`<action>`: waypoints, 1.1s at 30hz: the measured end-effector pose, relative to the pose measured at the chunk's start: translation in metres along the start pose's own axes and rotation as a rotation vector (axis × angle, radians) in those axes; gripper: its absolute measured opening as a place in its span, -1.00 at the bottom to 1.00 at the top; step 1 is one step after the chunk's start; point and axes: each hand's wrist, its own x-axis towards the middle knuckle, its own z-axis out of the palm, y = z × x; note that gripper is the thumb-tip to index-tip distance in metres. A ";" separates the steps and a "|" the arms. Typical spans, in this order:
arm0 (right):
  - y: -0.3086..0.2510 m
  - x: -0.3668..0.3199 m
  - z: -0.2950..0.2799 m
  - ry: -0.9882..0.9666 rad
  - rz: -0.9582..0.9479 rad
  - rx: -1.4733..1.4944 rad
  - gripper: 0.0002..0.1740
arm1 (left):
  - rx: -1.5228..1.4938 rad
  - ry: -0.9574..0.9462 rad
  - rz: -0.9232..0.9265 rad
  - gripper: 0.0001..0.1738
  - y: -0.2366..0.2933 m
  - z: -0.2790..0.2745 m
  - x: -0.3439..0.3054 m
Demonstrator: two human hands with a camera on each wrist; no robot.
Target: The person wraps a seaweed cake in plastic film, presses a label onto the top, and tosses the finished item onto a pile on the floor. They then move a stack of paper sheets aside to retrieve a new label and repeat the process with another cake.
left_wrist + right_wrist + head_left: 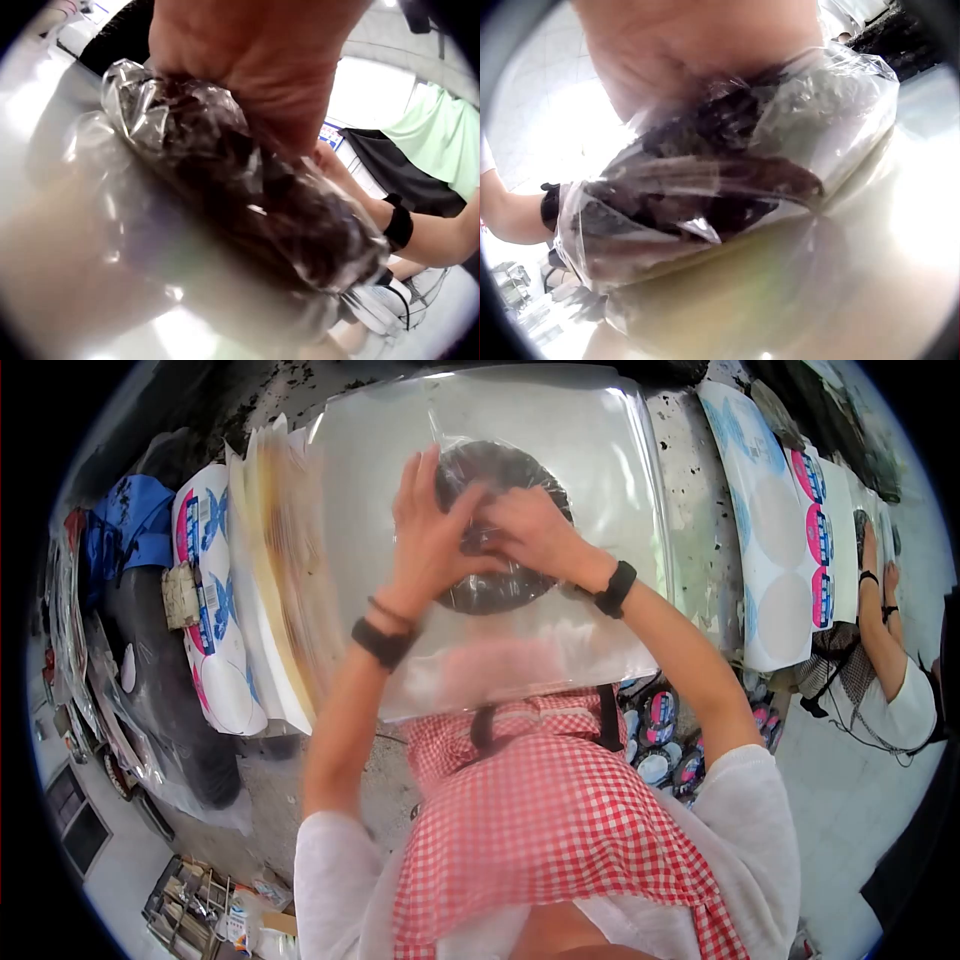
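Observation:
A round, dark bundle in crinkled clear plastic film lies before me on a wide stack of clear plastic sheets. In the head view my left hand lies over the bundle's left side, fingers stretched away from me and thumb reaching toward the middle. Opposite it, my right hand bends over the bundle's centre, its fingertips blurred and partly hidden. Both wrist views show the heel of a hand right against the wrapped bundle, its film bunched and shiny. What the dark contents are does not show.
Printed label sheets and paper stacks flank the plastic on the left, with more printed sheets on the right. Several wrapped round packs lie below the table edge. Another person's arm shows at far right.

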 end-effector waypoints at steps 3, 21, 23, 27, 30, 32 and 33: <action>-0.001 -0.003 -0.002 0.223 0.065 0.121 -0.49 | -0.191 -0.181 0.104 -0.41 -0.027 0.011 -0.001; 0.004 -0.019 -0.046 -0.019 0.145 0.012 -0.22 | -0.048 -0.177 0.052 -0.55 -0.017 0.018 0.003; 0.002 -0.029 -0.039 -0.110 0.155 -0.175 -0.05 | -0.023 -0.200 0.075 -0.58 -0.016 0.020 0.000; -0.014 -0.012 -0.006 -0.040 0.334 -0.104 -0.13 | -0.014 -0.197 0.001 -0.62 -0.010 0.015 0.001; -0.017 -0.005 -0.007 0.119 0.471 0.193 -0.19 | -0.191 -0.325 -0.026 -0.42 -0.003 0.020 0.006; -0.019 -0.011 0.010 0.053 0.319 -0.465 -0.32 | 0.009 -0.314 0.070 -0.40 0.003 0.027 0.004; -0.022 -0.012 0.005 0.075 0.313 -0.474 -0.33 | 0.051 -0.333 0.088 -0.43 0.006 0.030 0.007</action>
